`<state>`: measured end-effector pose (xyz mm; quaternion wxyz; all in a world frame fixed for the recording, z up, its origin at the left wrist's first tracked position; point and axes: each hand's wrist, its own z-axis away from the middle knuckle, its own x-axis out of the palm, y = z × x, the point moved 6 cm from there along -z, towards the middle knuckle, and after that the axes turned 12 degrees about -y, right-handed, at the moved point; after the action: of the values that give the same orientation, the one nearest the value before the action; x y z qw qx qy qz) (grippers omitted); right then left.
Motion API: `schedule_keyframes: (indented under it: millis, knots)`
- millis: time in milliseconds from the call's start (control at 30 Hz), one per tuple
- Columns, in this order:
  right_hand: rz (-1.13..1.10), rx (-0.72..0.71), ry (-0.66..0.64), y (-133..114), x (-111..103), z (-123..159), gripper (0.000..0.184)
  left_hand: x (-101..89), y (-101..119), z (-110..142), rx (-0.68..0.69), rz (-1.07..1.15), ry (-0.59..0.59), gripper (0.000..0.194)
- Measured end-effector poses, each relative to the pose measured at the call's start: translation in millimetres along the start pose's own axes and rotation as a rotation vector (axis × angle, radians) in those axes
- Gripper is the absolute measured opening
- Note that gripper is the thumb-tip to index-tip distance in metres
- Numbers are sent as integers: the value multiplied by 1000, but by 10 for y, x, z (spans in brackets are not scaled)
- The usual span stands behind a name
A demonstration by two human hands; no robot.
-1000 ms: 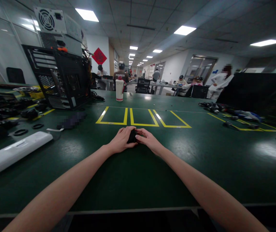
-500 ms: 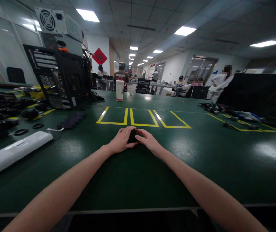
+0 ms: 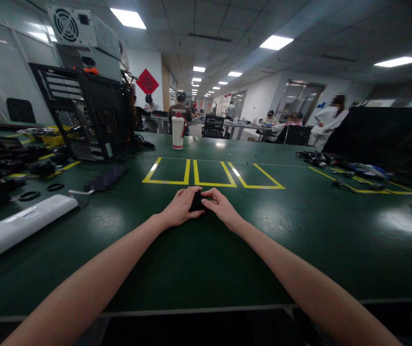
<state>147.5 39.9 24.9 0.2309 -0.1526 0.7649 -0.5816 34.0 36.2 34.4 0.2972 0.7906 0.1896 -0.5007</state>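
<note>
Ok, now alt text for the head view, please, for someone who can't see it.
A person's left hand and right hand hold a small black object between them at a green table, just short of three yellow tape outlines. Beyond stand a white tumbler with a red lid and, at left, a black computer case topped with power supplies.

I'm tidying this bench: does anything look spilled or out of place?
No spill shows. The white cup upright on the green table looks slightly odd: drinkware near a computer case. The black object between the left hand and right hand is too covered to judge.
</note>
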Motion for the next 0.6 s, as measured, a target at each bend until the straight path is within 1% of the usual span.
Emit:
schedule_keyframes:
  millis: [100, 167, 233, 433, 600]
  knots:
    - [13, -12, 8, 22, -28, -13, 25, 5, -4, -3, 5, -4, 2, 58]
    - [8, 11, 2, 53, -40, -19, 33, 8, -8, -4, 4, -3, 5, 58]
    - [-4, 37, -21, 78, -37, -24, 37, 9, -9, -3, 2, 3, 5, 58]
    - [-52, 17, -61, 58, 4, -12, 32, -3, 2, 5, 3, 5, -1, 57]
    - [-9, -15, -29, 36, 9, 3, 22, -9, 5, 5, 5, 1, 2, 57]
